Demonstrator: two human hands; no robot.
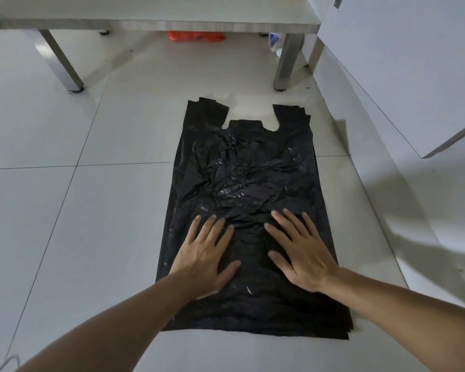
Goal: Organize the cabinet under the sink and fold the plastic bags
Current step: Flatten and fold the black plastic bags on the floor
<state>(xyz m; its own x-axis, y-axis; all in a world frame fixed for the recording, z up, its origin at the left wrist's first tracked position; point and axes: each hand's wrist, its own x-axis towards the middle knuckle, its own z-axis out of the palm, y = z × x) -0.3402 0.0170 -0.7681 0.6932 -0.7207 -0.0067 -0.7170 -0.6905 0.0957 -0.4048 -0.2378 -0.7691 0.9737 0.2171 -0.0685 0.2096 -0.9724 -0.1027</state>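
Two grips — left hand [203, 257], right hand [304, 252] — on one black bag [247, 170]

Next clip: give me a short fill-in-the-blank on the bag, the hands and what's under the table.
1. The plastic bag spread flat on the floor tiles is ____ in colour.
2. The left hand and the right hand both press on the bag with fingers ____.
3. The bag's two handles point ____ the person.
4. Under the table lies a crumpled ____ item.

Missing words: black; straight; away from; orange
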